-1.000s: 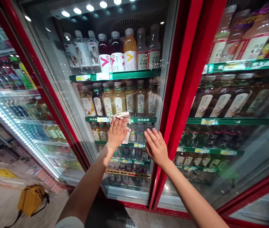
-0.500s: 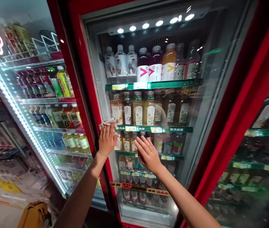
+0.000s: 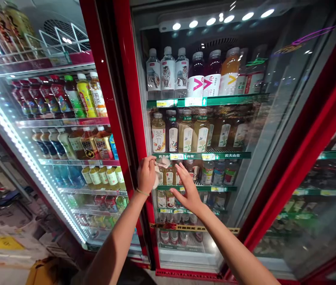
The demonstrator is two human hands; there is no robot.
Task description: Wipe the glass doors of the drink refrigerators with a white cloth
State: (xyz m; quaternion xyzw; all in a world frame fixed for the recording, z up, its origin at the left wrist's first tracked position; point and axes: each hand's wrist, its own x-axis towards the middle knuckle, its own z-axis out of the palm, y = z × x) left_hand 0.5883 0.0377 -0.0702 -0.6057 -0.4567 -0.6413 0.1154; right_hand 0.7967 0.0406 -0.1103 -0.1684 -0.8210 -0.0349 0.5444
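Observation:
A glass-doored drinks fridge [image 3: 257, 130] with a red frame stands before me. At the left edge of its door, my left hand [image 3: 146, 174] is closed on a pale cloth [image 3: 157, 176], which bunches out to the right of the fingers. My right hand [image 3: 188, 190] is held up before the glass, thumb apart from the fingers, with nothing in it. Whether it touches the pane I cannot tell. Behind the glass, bottled drinks [image 3: 188, 132] stand on green-edged shelves, and the hands hide some of the lower ones.
On the left is another lit fridge [image 3: 74, 162] with rows of bottles and a bright light strip [image 3: 31, 158]. A further red-framed fridge [image 3: 307, 213] is on the right. Something mustard-yellow [image 3: 42, 271] sits low at the left.
My left hand has gone from lying flat over the cloth to gripping it bunched up. My right thumb has spread away from the fingers. The view has shifted, so the fridge appears further right.

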